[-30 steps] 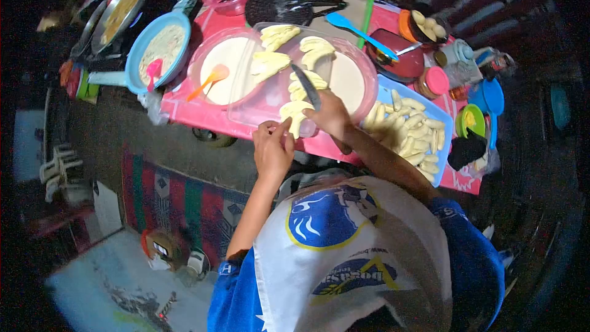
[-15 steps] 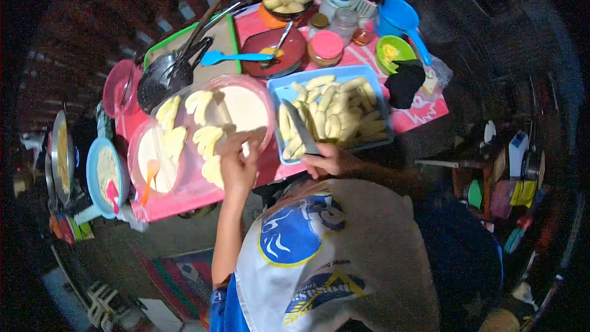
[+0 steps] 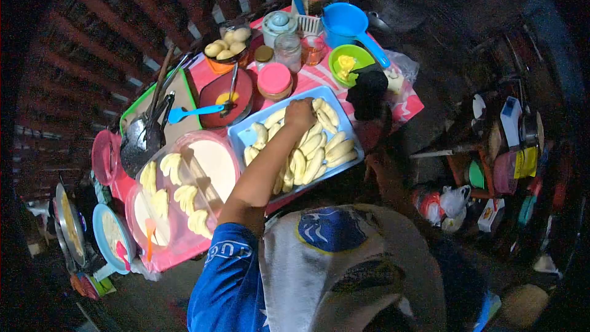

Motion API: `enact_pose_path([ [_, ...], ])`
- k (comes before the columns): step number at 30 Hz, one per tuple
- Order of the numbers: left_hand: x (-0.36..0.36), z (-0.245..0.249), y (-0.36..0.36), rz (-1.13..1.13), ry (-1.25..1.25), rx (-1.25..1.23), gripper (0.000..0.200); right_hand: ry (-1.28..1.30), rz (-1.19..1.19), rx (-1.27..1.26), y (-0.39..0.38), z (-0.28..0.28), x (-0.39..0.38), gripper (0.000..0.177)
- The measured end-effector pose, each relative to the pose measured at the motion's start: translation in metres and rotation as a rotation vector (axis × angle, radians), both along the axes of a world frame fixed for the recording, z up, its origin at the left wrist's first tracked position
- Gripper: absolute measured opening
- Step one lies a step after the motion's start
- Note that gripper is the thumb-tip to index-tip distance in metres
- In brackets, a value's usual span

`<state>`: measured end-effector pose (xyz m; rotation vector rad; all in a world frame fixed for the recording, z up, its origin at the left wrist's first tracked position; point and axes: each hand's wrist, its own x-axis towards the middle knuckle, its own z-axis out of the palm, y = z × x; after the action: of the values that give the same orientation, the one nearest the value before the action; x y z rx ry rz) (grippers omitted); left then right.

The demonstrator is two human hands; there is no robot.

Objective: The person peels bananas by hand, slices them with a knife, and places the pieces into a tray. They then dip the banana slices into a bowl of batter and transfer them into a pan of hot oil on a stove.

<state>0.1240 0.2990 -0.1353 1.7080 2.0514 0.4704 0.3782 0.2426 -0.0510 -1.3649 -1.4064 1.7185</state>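
My left hand (image 3: 299,115) reaches over the light-blue tray (image 3: 335,92) to its far side, fingers curled down onto a peeled banana that is mostly covered by them. Several whole peeled bananas (image 3: 313,163) fill the tray. My right hand (image 3: 373,167) is in shadow just right of the tray; its fingers and anything in them cannot be made out. Left of the tray, sliced bananas (image 3: 184,197) lie fanned in small groups on a clear plastic sheet, between a basin of pale batter (image 3: 212,163) and a second batter basin (image 3: 144,215) holding an orange spoon (image 3: 150,240).
Behind the tray stand a pink-lidded jar (image 3: 275,80), a red plate (image 3: 224,95) with a blue spatula (image 3: 195,112), a green bowl (image 3: 350,61) and a blue dipper (image 3: 345,24). A black cloth-like item (image 3: 370,92) lies at the right. A blue basin (image 3: 112,233) sits at the lower left.
My left hand has moved from the sliced bananas right and away, into the tray. My right hand has shifted right into shadow; the knife it held no longer shows. The view has turned.
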Motion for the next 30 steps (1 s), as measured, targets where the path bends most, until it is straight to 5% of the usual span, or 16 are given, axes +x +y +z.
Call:
enact_pose_path([
  [3, -0.006, -0.004, 0.005, 0.139, -0.331, 0.015, 0.038, -0.125, 0.056, 0.045, 0.003, 0.017, 0.000, 0.022],
  [4, -0.011, -0.002, 0.006, 0.214, -0.805, -0.036, 0.039, -0.216, 0.107, 0.067, 0.005, 0.026, -0.004, 0.022],
  [5, -0.015, 0.012, 0.004, 0.215, -0.797, -0.036, 0.039, -0.208, 0.107, 0.067, 0.008, 0.028, -0.010, 0.022],
  [7, -0.022, 0.057, -0.010, 0.200, -1.626, 0.024, 0.046, -0.004, 0.054, 0.004, 0.014, 0.031, -0.030, 0.016],
  [11, -0.023, 0.120, -0.051, 0.253, -1.758, 0.167, 0.048, 0.000, 0.193, 0.155, 0.018, 0.033, -0.083, 0.014],
  [13, -0.023, 0.143, -0.072, 0.280, -1.839, 0.254, 0.050, 0.093, 0.172, 0.481, 0.008, 0.038, -0.119, 0.027],
  [16, -0.027, 0.166, -0.107, 0.388, -1.750, 0.411, 0.042, 0.316, 0.301, 0.557, -0.002, 0.039, -0.162, 0.031],
  [19, -0.042, 0.180, -0.144, 0.520, -1.780, 0.569, 0.040, 0.339, 0.397, 0.285, -0.034, 0.061, -0.189, 0.026],
  [21, -0.060, 0.181, -0.171, 0.610, -1.748, 0.690, 0.038, 0.355, 0.503, 0.338, -0.053, 0.068, -0.200, 0.020],
  [23, -0.076, 0.184, -0.200, 0.748, -1.791, 0.850, 0.031, 0.417, 0.548, 0.043, -0.072, 0.086, -0.205, 0.018],
  [25, -0.092, 0.189, -0.228, 0.897, -1.829, 0.987, 0.024, 0.319, 0.657, 0.105, -0.086, 0.079, -0.210, 0.020],
  [27, -0.107, 0.192, -0.254, 1.011, -1.868, 1.102, 0.021, 0.090, 0.804, 0.690, -0.110, 0.091, -0.207, 0.018],
  [30, -0.119, 0.195, -0.287, 1.103, -1.727, 1.155, 0.023, -0.096, 0.901, 0.848, -0.141, 0.095, -0.218, 0.019],
])
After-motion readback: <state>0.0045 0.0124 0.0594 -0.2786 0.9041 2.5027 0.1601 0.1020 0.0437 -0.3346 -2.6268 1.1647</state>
